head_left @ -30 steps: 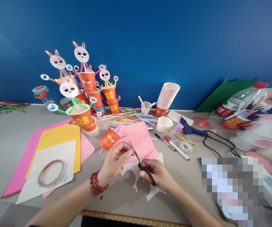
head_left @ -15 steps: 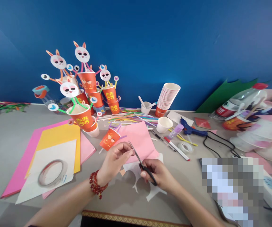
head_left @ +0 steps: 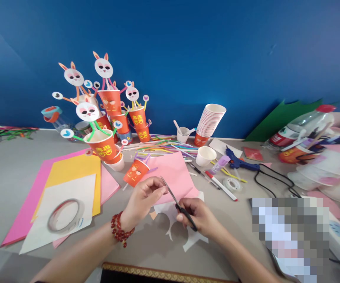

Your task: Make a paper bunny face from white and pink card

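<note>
My right hand (head_left: 198, 215) is closed round the black handles of a pair of scissors (head_left: 173, 195), whose blades point up and away to the left. The thumb and fingers of my left hand (head_left: 146, 198) are pinched together right beside the blade tips. Whatever small piece is in that pinch is too hidden to name. Under both hands lie white paper scraps (head_left: 194, 239) with rounded cut-outs and a sheet of pink paper (head_left: 170, 169). Just beyond my left hand, a red paper cup (head_left: 136, 173) with purple stems leans over on its side.
Rabbit-faced cup figures (head_left: 102, 147) stand stacked at the back left. Coloured sheets hold a tape roll (head_left: 65, 215). A cup stack (head_left: 209, 124), glue stick (head_left: 219, 165), marker (head_left: 221, 186) and corded blue glue gun (head_left: 241, 160) lie to the right, near a plastic bottle (head_left: 301, 124).
The scissor handles look closer together than before. Both hands stay in nearly the same place, and the view has shifted very slightly.
</note>
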Demonstrator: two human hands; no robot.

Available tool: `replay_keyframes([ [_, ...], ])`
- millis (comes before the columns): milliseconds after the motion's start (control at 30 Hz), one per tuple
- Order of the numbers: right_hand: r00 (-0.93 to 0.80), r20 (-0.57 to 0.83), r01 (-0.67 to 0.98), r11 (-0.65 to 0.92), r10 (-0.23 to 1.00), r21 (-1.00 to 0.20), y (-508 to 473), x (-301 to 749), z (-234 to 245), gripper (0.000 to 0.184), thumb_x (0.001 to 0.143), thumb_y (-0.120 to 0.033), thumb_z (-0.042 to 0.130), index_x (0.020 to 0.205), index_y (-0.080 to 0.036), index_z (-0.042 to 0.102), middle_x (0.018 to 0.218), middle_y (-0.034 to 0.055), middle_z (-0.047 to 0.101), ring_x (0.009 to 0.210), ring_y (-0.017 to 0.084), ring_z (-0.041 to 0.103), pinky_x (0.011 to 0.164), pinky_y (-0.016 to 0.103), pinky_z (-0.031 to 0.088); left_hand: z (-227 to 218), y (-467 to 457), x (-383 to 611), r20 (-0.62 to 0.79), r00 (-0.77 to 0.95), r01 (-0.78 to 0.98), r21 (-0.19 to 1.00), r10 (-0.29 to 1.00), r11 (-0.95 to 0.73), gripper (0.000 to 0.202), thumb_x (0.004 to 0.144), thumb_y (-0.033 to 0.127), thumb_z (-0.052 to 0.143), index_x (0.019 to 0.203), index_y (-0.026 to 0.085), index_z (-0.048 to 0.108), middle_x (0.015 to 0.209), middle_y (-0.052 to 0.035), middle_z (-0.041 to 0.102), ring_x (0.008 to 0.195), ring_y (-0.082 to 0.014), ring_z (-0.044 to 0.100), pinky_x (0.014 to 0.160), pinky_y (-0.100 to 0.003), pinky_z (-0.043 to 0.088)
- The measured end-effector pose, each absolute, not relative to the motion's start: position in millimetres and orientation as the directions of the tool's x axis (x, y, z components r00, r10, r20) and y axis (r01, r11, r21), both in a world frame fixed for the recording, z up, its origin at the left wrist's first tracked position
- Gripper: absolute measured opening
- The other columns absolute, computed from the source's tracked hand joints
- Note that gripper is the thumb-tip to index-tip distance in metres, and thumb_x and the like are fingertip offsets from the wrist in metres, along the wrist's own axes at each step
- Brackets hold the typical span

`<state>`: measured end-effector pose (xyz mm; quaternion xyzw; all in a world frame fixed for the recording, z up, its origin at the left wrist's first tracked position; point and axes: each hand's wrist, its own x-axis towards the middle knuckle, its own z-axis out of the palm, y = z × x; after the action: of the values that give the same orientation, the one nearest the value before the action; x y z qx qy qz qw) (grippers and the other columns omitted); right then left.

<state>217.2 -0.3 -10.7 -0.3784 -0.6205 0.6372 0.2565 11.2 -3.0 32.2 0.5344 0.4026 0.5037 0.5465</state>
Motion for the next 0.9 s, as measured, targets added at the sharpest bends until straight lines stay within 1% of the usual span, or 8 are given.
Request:
replay_keyframes([
  [433,-0.580,-0.173,0.170,-0.089,0.796,-0.981,1.0,217.6,-3.7,0.056,0.067,-0.066,0.073,0.058,-0.020,0.042,0.049,-0.0035,0.049,0.045,0.008,0.035,0.043,0.022,0.022,38.1,-4.2,12.1,0.074,0.156,-0.134,0.990,0.985,-0.053,0.015,0.086,0.027,0.064,0.078,0.015,0.061,0.079,-0.0024,0.061,0.077,-0.0139,0.058,0.075,-0.025,0.047],
  [733,-0.598,-0.206,0.156,-0.140,0.775,-0.978,-1.2,218.0,-4.8,0.056,0.066,-0.066,0.073,0.060,-0.019,0.044,0.052,-0.0026,0.052,0.046,0.008,0.039,0.044,0.021,0.026,37.7,-3.7,11.1,0.054,0.177,-0.108,0.994,0.983,-0.036,0.019,0.085,0.032,0.066,0.077,0.015,0.060,0.078,-0.0027,0.060,0.076,-0.0144,0.057,0.073,-0.026,0.046],
  [900,-0.604,-0.205,0.161,-0.135,0.770,-0.978,-0.4,218.7,-4.8,0.057,0.066,-0.067,0.073,0.059,-0.020,0.041,0.052,-0.0031,0.052,0.046,0.008,0.038,0.044,0.021,0.025,37.0,-4.7,9.8,0.044,0.196,-0.087,0.996,0.980,-0.028,0.020,0.085,0.034,0.065,0.079,0.015,0.061,0.080,-0.0033,0.061,0.077,-0.0149,0.057,0.073,-0.026,0.045],
])
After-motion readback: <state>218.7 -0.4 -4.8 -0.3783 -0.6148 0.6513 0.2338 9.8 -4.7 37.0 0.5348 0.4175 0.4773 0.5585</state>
